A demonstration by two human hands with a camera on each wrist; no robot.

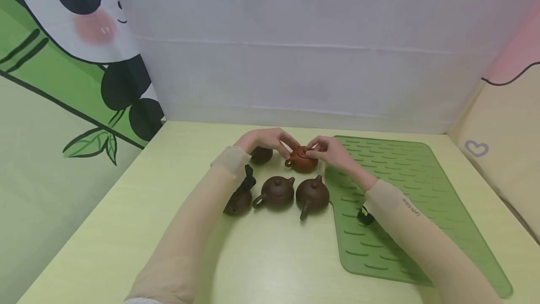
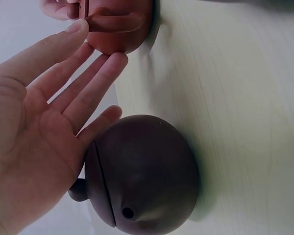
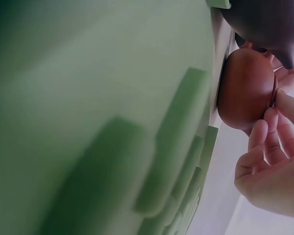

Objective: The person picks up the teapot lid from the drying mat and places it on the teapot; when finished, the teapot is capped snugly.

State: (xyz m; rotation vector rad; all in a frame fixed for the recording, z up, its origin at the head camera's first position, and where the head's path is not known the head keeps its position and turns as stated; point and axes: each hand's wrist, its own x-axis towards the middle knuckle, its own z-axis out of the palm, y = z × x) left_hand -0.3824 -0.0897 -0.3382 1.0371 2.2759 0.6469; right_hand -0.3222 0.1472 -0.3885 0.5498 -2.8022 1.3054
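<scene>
A reddish-brown clay teapot [image 1: 305,164] stands on the table near the back, beside the mat's left edge. At its handle side, my left hand [image 2: 34,132] holds it lightly: the thumb tip meets the handle and the other fingers reach along the far side. My right hand [image 3: 277,171] pinches it around the lid's edge, thumb on top and fingertips low against the spout side. Just under the left palm stands a dark brown teapot [image 2: 147,176], its lid knob and spout showing. The right hand hides part of the reddish teapot's lid in the head view.
Nearer me stand a dark teapot [image 1: 276,193] and another dark teapot [image 1: 313,197], whose handle points toward me. A further dark pot [image 1: 239,203] is partly covered by the left forearm. The ridged green mat [image 1: 401,229] lies under the right forearm. A white backdrop [image 1: 295,79] rises behind.
</scene>
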